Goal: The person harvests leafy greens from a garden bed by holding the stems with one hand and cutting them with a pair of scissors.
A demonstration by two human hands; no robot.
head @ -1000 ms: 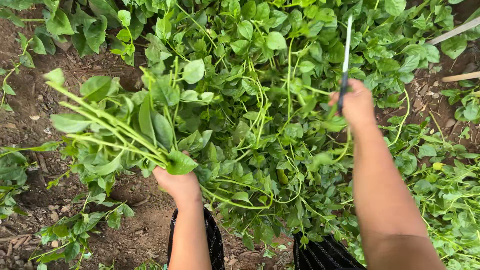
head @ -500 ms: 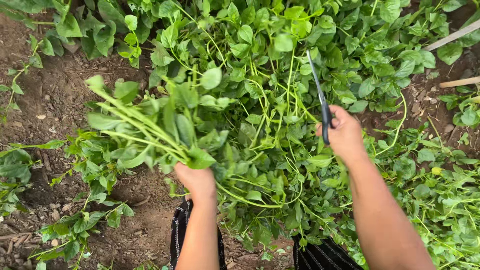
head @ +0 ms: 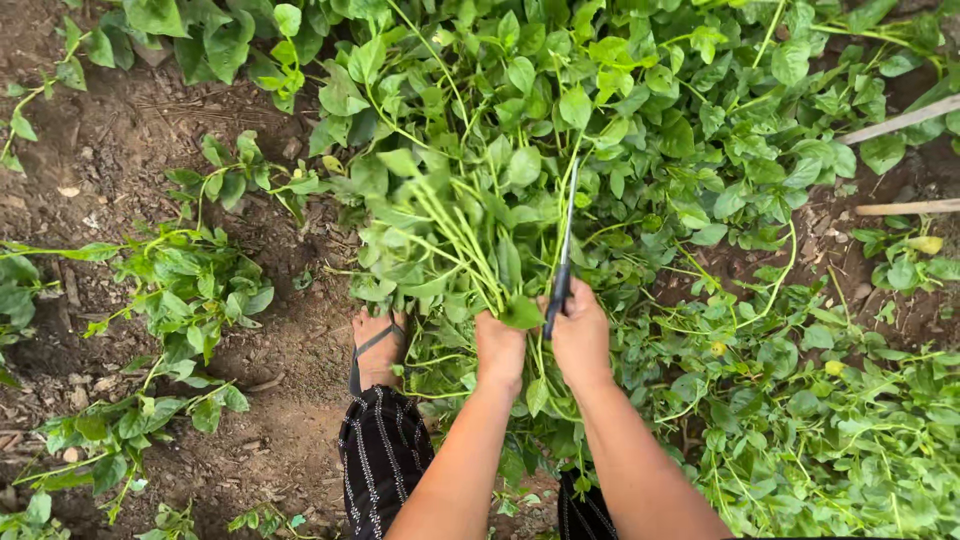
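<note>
while a sandalled foot (head: 377, 345) below a dark patterned trouser leg (head: 385, 460) stands nearest on the bare brown soil (head: 120, 180), the two hands meet just above it. the left hand (head: 499, 345) is closed round a gathered bunch of cut green leafy stems (head: 450, 235), which fans up and to the left from the fist. the right hand (head: 580, 335), just beside it, is wrapped round dark-handled scissors (head: 560, 265) with long thin blades pointing up into the foliage (whether the blades are parted i cannot tell). judging by the bunch, a fair handful is already harvested; beyond and to the right the dense bed of green leafy vines (head: 720, 150) looks mostly uncut, so much picking seems left. pale sticks (head: 905, 120) lie at the far right.
</note>
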